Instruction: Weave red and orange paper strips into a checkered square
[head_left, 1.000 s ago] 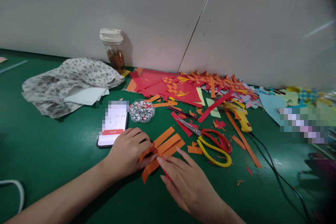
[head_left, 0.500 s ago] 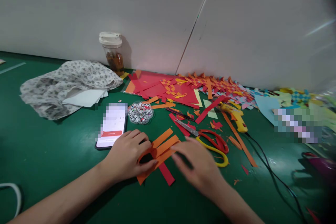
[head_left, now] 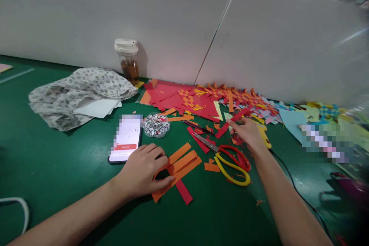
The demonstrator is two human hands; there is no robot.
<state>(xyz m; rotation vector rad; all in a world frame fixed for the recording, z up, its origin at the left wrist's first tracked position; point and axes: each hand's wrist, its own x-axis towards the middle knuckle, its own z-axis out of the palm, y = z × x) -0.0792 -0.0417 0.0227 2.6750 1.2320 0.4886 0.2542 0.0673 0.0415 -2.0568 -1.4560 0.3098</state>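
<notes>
Orange paper strips (head_left: pixel 184 161) lie side by side on the green table, with a red strip (head_left: pixel 183 192) sticking out from under them. My left hand (head_left: pixel 148 167) rests on their left end, thumb and fingers curved and pressing the paper down. Farther back on the right, my right hand (head_left: pixel 245 130) has its fingertips at a red paper strip (head_left: pixel 233 122), thumb and index finger pinched on it. Red and yellow scissors (head_left: pixel 227 157) lie partly open between the hands. Part of a yellow glue gun (head_left: pixel 264 136) shows behind my right hand.
A phone (head_left: pixel 125 138) and a clear case of small googly eyes (head_left: pixel 156 125) lie behind my left hand. Farther back are a patterned cloth (head_left: pixel 77 92), a lidded cup (head_left: pixel 128 61), red sheets (head_left: pixel 173 96) and woven paper pieces (head_left: pixel 239 98). A black cable (head_left: pixel 291 178) runs at right.
My right hand has moved from the orange strips back and right to the red strip. An orange scrap now shows beside the scissors. My left hand stays on the strips.
</notes>
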